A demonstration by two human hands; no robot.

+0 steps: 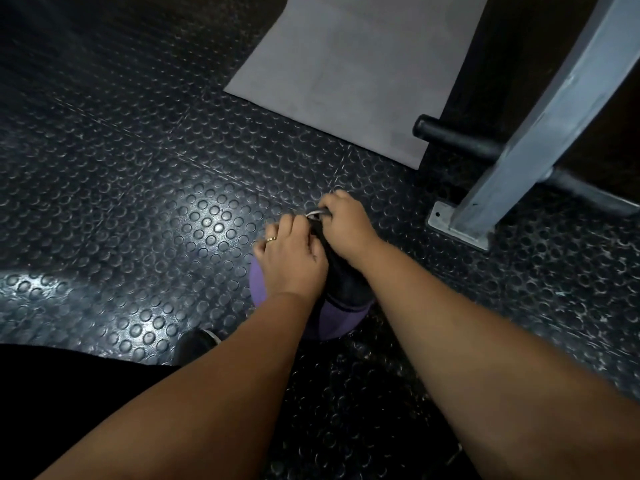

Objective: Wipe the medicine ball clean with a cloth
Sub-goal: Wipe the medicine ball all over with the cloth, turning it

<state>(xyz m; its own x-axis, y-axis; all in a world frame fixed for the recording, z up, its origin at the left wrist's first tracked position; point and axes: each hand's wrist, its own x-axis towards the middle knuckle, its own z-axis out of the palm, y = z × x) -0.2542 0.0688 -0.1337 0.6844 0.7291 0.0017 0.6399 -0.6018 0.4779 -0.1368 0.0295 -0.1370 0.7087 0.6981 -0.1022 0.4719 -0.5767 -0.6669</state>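
The medicine ball (259, 287) sits on the studded rubber floor (145, 188) just below the frame's centre, mostly covered by the two hands and a dark cloth (341, 282) draped over its top. That is probably why only purple slivers show, at its 9 o'clock and 6 o'clock edges. The right hand (343, 226) is curled tight round the cloth's far end at the ball's 12 o'clock, where a pale strip of hem or trim pokes out. The left hand (289, 259), wearing a ring, lies on the ball's 10 o'clock shoulder with its fingers bent, its thumb side closing on the cloth beside the right hand. Held this way, the cloth looks bunched for wiping while the left palm steadies the ball against rolling. The fingertips of both hands are tucked out of sight, so the exact pinch is unclear. Any dirt on the ball is hidden too. A dark shoe (197, 341) peeks out at the ball's 8 o'clock. A grey mat (346, 71) lies at 12 o'clock, cut by the top edge. A grey metal post (540, 126) crossed by a black bar (450, 135) stands at 2 o'clock, its upper part out of frame.
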